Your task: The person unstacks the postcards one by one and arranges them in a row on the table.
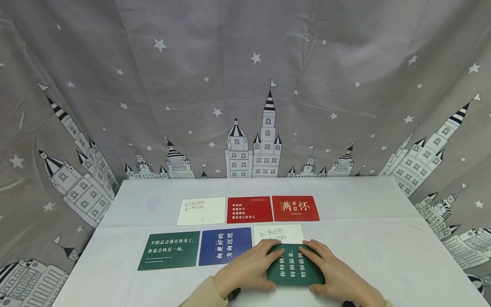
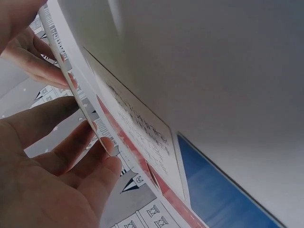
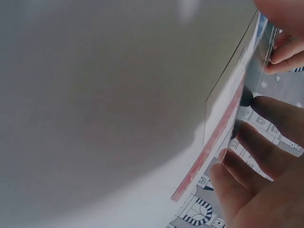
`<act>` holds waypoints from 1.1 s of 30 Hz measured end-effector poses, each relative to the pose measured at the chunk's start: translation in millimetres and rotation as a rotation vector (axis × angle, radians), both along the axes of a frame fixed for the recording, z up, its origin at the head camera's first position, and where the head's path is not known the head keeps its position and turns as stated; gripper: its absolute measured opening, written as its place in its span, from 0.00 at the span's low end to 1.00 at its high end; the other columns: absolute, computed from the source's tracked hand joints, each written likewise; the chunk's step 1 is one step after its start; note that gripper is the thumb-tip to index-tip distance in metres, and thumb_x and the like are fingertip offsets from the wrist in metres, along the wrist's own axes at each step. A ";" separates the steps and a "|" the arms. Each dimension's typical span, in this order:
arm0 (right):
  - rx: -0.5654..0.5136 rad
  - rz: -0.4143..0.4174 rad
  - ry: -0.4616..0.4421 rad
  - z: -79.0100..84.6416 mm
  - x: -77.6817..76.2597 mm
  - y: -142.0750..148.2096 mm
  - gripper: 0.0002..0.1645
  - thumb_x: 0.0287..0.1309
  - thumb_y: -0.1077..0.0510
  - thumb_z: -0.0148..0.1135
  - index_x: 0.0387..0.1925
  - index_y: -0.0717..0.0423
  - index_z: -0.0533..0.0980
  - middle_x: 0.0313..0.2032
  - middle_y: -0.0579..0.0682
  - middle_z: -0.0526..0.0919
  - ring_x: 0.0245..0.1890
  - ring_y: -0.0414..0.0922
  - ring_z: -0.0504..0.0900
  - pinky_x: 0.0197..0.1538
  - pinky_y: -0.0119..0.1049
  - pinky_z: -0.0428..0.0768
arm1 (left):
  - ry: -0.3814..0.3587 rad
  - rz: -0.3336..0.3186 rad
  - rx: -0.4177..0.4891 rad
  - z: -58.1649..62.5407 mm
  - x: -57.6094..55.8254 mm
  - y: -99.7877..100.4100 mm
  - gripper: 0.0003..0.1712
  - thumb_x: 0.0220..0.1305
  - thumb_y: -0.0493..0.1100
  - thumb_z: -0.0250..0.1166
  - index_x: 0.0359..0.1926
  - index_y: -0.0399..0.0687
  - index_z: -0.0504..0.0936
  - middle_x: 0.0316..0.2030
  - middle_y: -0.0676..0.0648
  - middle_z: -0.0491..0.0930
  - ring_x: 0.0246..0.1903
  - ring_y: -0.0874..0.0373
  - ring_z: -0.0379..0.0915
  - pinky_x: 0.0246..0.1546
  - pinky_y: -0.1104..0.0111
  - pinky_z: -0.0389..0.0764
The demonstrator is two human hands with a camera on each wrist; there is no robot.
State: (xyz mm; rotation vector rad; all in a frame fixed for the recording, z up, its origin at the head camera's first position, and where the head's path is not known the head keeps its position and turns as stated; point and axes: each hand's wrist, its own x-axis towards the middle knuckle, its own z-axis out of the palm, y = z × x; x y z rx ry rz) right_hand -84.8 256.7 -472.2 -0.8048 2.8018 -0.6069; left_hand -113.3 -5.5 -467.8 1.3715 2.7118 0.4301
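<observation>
A green postcard with white vertical lettering is held between both hands above the front of the white table. My left hand grips its left edge, while the right hand grips the opposite edge. In the left wrist view the left fingers meet the thin card edge. Right fingertips show along the edge in the right wrist view. Just behind, partly covered by the held card, lies a white postcard with handwriting. Whether more cards sit under the green one, I cannot tell.
In the front row lie another green postcard and a blue postcard. Behind them are a white handwritten postcard and two red ones, a text postcard and a gold-lettered postcard. A grey castle-print curtain hangs beyond the table.
</observation>
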 end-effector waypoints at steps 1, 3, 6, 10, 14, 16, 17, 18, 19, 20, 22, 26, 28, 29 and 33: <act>-0.002 0.003 0.008 -0.3 -0.7 1.2 0.51 0.42 0.48 0.75 0.67 0.56 0.65 0.68 0.55 0.59 0.66 0.59 0.59 0.54 0.52 0.75 | -0.002 0.002 -0.003 0.2 -1.1 1.5 0.45 0.49 0.58 0.73 0.65 0.43 0.70 0.64 0.43 0.63 0.62 0.54 0.61 0.58 0.69 0.68; 0.002 -0.005 0.006 -0.4 -1.9 3.5 0.51 0.42 0.48 0.75 0.68 0.55 0.64 0.68 0.55 0.59 0.67 0.58 0.58 0.55 0.53 0.75 | -0.010 0.004 -0.002 0.8 -3.0 4.5 0.45 0.49 0.57 0.73 0.65 0.43 0.70 0.64 0.43 0.63 0.62 0.54 0.61 0.58 0.69 0.69; 0.011 -0.013 0.011 -0.2 -3.2 7.2 0.52 0.42 0.48 0.75 0.68 0.55 0.64 0.68 0.56 0.59 0.67 0.59 0.58 0.55 0.53 0.74 | -0.017 0.002 0.001 1.2 -5.3 9.1 0.45 0.50 0.57 0.73 0.66 0.44 0.70 0.65 0.44 0.62 0.63 0.54 0.60 0.59 0.69 0.68; 0.024 -0.017 0.031 0.0 -4.0 12.3 0.52 0.41 0.49 0.76 0.68 0.57 0.64 0.67 0.57 0.60 0.66 0.60 0.59 0.53 0.54 0.75 | -0.025 -0.006 -0.002 0.2 -8.4 15.9 0.44 0.51 0.57 0.72 0.66 0.44 0.69 0.65 0.44 0.62 0.63 0.55 0.59 0.60 0.70 0.66; 0.033 -0.038 0.016 1.0 -5.0 17.3 0.51 0.41 0.51 0.75 0.68 0.57 0.64 0.67 0.57 0.59 0.66 0.59 0.59 0.54 0.53 0.75 | -0.037 -0.004 -0.015 -1.6 -12.4 23.8 0.44 0.51 0.57 0.72 0.66 0.45 0.69 0.66 0.45 0.61 0.63 0.55 0.59 0.61 0.70 0.65; 0.038 -0.048 0.009 1.6 -6.3 19.9 0.51 0.41 0.52 0.75 0.68 0.57 0.64 0.67 0.57 0.59 0.66 0.59 0.59 0.54 0.53 0.75 | -0.038 -0.002 -0.021 -2.0 -14.7 28.0 0.44 0.51 0.58 0.72 0.66 0.45 0.69 0.65 0.45 0.62 0.63 0.55 0.59 0.61 0.71 0.64; 0.041 -0.053 0.006 2.0 -7.0 21.1 0.51 0.41 0.52 0.75 0.68 0.57 0.63 0.67 0.57 0.59 0.66 0.59 0.59 0.54 0.53 0.75 | -0.038 -0.002 -0.022 -2.1 -16.0 30.1 0.44 0.51 0.57 0.72 0.66 0.45 0.69 0.65 0.45 0.62 0.63 0.55 0.60 0.61 0.71 0.64; 0.041 -0.055 0.007 2.1 -7.8 22.6 0.51 0.40 0.53 0.75 0.68 0.58 0.63 0.67 0.58 0.59 0.66 0.59 0.59 0.53 0.53 0.75 | -0.035 -0.002 -0.025 -1.9 -17.1 32.1 0.44 0.51 0.57 0.72 0.66 0.45 0.69 0.65 0.45 0.62 0.63 0.56 0.60 0.61 0.71 0.64; 0.041 -0.056 0.006 2.2 -8.6 24.0 0.51 0.40 0.53 0.75 0.68 0.58 0.63 0.67 0.58 0.59 0.66 0.60 0.59 0.53 0.54 0.75 | -0.033 -0.004 -0.024 -2.2 -18.4 34.3 0.44 0.51 0.57 0.72 0.66 0.45 0.69 0.65 0.45 0.62 0.63 0.56 0.60 0.61 0.71 0.63; 0.042 -0.056 0.008 2.4 -9.4 25.4 0.51 0.40 0.53 0.75 0.68 0.58 0.63 0.67 0.59 0.59 0.66 0.61 0.59 0.53 0.55 0.75 | -0.030 -0.004 -0.026 -2.3 -19.6 36.4 0.44 0.51 0.57 0.72 0.66 0.45 0.69 0.65 0.45 0.62 0.63 0.56 0.59 0.62 0.72 0.63; 0.045 -0.055 0.012 2.2 -10.9 28.0 0.52 0.40 0.53 0.75 0.67 0.59 0.63 0.67 0.59 0.59 0.66 0.62 0.59 0.53 0.55 0.75 | -0.027 -0.004 -0.027 -2.0 -21.5 39.9 0.44 0.51 0.57 0.72 0.66 0.45 0.69 0.65 0.45 0.62 0.63 0.56 0.60 0.62 0.72 0.62; 0.048 -0.063 0.019 1.3 -13.4 31.9 0.51 0.40 0.54 0.75 0.67 0.60 0.64 0.67 0.60 0.59 0.66 0.62 0.58 0.54 0.56 0.74 | -0.029 0.000 -0.031 -2.3 -24.8 46.4 0.44 0.51 0.57 0.72 0.66 0.46 0.70 0.65 0.45 0.62 0.62 0.57 0.60 0.61 0.72 0.63; 0.050 -0.067 0.026 0.7 -14.4 33.3 0.51 0.39 0.55 0.75 0.67 0.61 0.64 0.67 0.60 0.59 0.66 0.63 0.58 0.55 0.56 0.73 | -0.029 0.002 -0.036 -2.4 -25.8 49.0 0.43 0.51 0.57 0.72 0.66 0.46 0.70 0.65 0.46 0.62 0.62 0.57 0.60 0.60 0.73 0.64; 0.048 -0.070 0.027 0.5 -14.8 34.0 0.51 0.39 0.56 0.75 0.67 0.61 0.64 0.67 0.61 0.59 0.66 0.63 0.58 0.55 0.56 0.73 | -0.028 0.002 -0.037 -2.8 -26.5 50.6 0.43 0.51 0.57 0.72 0.66 0.46 0.70 0.65 0.46 0.62 0.62 0.57 0.60 0.60 0.73 0.64; 0.055 -0.086 0.025 -0.5 -16.3 37.2 0.51 0.38 0.57 0.75 0.67 0.61 0.64 0.67 0.61 0.59 0.66 0.63 0.58 0.56 0.57 0.72 | -0.028 0.003 -0.046 -2.8 -28.9 56.1 0.43 0.51 0.57 0.72 0.66 0.47 0.70 0.65 0.46 0.62 0.62 0.57 0.60 0.60 0.74 0.64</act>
